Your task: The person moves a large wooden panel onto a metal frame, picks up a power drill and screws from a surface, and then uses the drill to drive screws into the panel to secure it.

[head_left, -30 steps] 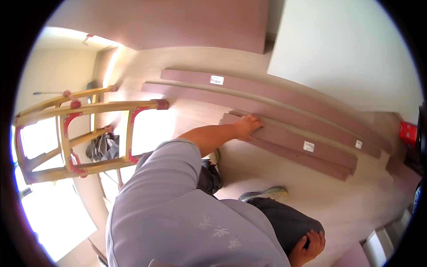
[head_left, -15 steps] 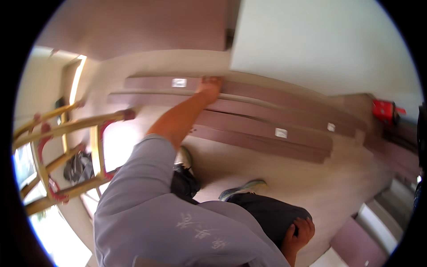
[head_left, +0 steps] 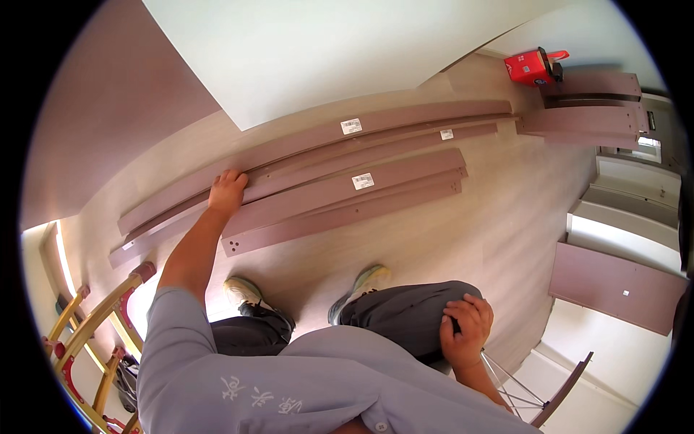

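Two long mauve boards (head_left: 405,114) lie side by side on the floor, the far one bearing a white label. My left hand (head_left: 228,192) reaches down toward their left part, its fingers bent over the edge between them. Closer to my feet lie shorter mauve boards (head_left: 303,203), one with a white label and drilled holes at its left end. My right hand (head_left: 466,329) rests on my right knee, fingers draped over the dark trousers and holding nothing.
A large white panel (head_left: 311,58) and a mauve panel (head_left: 108,108) stand beyond the boards. At the far right are a red box (head_left: 531,67) and stacked mauve boards (head_left: 578,123). A yellow ladder (head_left: 90,333) stands at left; a mauve panel (head_left: 614,286) lies right.
My view has swung to the right. My left hand has moved left along the boards; the far board's label, formerly left of it, is now to its right. My right hand stays on my knee.
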### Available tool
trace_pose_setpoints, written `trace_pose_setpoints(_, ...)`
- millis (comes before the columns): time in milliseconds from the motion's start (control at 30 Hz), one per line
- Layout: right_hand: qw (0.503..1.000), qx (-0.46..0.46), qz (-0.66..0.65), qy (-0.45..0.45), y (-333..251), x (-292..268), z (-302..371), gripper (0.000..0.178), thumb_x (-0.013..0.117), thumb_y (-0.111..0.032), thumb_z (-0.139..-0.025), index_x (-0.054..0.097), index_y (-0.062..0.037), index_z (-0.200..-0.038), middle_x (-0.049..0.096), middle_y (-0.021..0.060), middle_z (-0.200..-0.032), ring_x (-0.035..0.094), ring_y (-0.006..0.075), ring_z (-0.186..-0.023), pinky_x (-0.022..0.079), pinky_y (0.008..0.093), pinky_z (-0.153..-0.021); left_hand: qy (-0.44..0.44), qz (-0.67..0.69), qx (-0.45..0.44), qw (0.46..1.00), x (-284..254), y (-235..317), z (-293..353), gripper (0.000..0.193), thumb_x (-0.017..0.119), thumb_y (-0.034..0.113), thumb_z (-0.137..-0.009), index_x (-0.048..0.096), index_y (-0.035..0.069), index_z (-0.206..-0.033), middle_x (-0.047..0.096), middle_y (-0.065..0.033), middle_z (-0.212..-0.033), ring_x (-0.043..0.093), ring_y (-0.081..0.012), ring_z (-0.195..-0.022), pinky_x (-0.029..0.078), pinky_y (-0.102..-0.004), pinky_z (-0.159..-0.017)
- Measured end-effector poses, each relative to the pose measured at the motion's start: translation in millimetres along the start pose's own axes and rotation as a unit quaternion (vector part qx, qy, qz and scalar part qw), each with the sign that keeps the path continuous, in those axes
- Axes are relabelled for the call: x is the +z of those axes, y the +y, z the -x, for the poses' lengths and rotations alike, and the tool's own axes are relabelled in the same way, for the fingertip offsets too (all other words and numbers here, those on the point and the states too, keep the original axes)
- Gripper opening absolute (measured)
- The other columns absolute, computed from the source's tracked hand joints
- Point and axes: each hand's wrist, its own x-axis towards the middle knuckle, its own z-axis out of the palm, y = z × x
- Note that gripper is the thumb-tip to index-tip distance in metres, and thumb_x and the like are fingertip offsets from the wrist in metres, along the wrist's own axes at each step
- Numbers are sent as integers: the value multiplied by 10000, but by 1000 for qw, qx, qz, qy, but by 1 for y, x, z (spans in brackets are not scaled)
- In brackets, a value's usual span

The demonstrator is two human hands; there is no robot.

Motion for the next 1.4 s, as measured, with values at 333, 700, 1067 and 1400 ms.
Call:
trace_pose_setpoints(333,1000,1,-22,-5,2,5,-11,132,760,-93,-746,749,-148,-865,766,-14,-1018,647,272,-1164,412,495,-1110,-14,85,-32,996,-1,-13,15,563,764,252,-912,623,203,-1454,493,-76,-1578,444,-345,-1478,367,-523,-1226)
trace_pose_setpoints(700,1000,10,-8,-1,5,2,-1,145,758,-85,-737,751,-149,-867,763,-15,-1016,647,270,-1162,418,490,-1102,-74,7,-178,981,-10,-15,-55,754,787,312,-936,438,179,-1591,516,-104,-1558,468,-309,-1475,382,-542,-1215)
trace_pose_setpoints(1067,1000,6,-5,-13,8,6,-4,141,735,-64,-735,745,-129,-860,769,9,-1003,645,308,-1153,438,486,-1081,-107,18,-144,984,-24,1,-48,1204,896,594,-734,299,133,-1673,355,-207,-1669,336,-397,-1551,272,-579,-1273)
trace_pose_setpoints(1400,999,-35,-18,-34,22,12,-3,116,700,-51,-825,721,-72,-938,747,75,-1071,600,381,-1230,442,520,-1101,-158,201,-163,953,-56,-29,-50,1082,916,338,-742,349,103,-1634,462,-175,-1595,402,-380,-1510,324,-589,-1248)
